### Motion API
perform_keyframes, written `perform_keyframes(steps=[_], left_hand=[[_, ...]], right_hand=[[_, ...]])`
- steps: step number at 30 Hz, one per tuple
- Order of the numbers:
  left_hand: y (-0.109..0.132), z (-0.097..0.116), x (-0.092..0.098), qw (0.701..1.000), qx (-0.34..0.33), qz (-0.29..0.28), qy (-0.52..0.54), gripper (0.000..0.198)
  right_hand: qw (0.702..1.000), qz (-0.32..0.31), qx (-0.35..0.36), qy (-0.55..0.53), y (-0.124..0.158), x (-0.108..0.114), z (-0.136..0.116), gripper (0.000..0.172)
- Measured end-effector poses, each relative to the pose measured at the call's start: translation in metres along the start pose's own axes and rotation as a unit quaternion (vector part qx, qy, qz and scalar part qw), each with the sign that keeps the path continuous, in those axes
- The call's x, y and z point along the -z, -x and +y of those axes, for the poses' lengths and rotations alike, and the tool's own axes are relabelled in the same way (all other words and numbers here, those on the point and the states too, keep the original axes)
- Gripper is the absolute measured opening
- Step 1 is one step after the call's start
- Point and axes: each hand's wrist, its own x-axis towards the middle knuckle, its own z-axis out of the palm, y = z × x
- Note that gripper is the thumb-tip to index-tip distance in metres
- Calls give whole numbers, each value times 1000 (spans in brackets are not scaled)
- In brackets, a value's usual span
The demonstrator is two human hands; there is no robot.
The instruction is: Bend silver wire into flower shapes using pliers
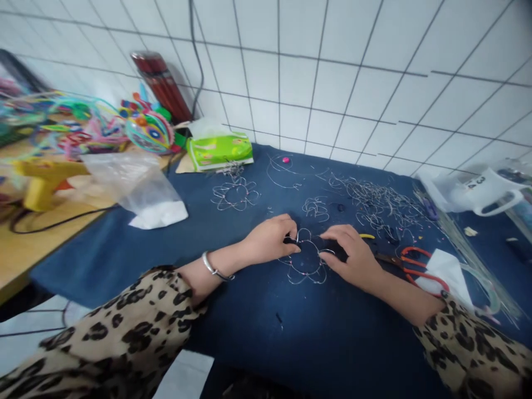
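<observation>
My left hand (272, 239) and right hand (354, 258) both pinch the wire flower (306, 267); I judge a hard twist could kink its loops.

Bright, even daylight, soft shadows, blurred clutter at left, wide-angle bending at the edges.

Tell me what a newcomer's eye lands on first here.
The left hand and right hand pinch a wire flower mid-table on the blue cloth. Beyond the right hand sprawls a heap of wire scraps; bright toys crowd the far left corner.
</observation>
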Motion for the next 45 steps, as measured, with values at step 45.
perform_keyframes(steps=[45], left_hand=[[-25,15,69,989,8,126,78,8]], right_hand=[[986,21,-159,-54,-57,10,-25,50]])
